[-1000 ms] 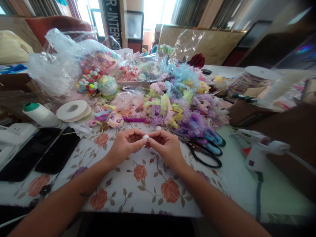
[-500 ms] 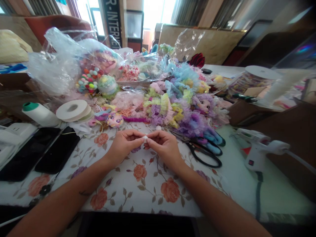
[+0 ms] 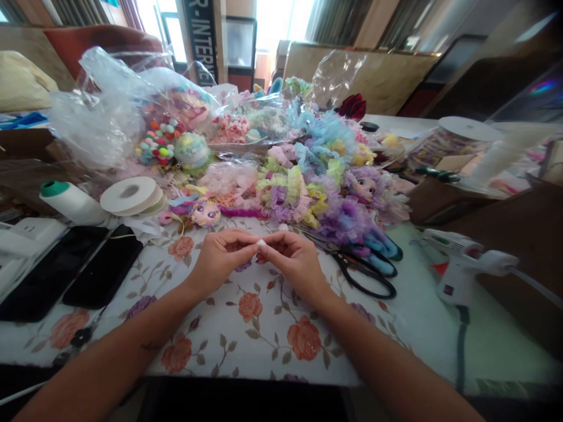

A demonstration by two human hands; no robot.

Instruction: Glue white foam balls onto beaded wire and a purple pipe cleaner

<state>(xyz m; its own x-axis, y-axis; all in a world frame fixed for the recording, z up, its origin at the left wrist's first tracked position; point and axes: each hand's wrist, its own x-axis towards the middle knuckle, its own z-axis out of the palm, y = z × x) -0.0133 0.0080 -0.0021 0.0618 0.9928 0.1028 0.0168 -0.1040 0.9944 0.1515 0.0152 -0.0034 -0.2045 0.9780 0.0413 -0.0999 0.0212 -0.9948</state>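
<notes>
My left hand [image 3: 222,258] and my right hand [image 3: 294,261] meet fingertip to fingertip above the floral tablecloth [image 3: 246,328]. Both pinch a small white piece [image 3: 261,242] between thumbs and forefingers; what it is I cannot make out. Just beyond my fingers lies a small doll head with pink and purple hair [image 3: 205,213]. A heap of pastel ruffled doll dresses [image 3: 308,187] fills the middle of the table behind my hands. Black scissors [image 3: 365,275] lie right of my right hand.
A white glue gun [image 3: 461,269] rests at the right. Two black phones [image 3: 74,272], a white ribbon roll [image 3: 129,196] and a thread spool [image 3: 70,202] sit at the left. Plastic bags of pompoms and trims [image 3: 145,117] stand behind. Brown boxes [image 3: 440,196] at the far right.
My hands have stayed together in nearly the same spot, with only slight finger shifts around the white piece.
</notes>
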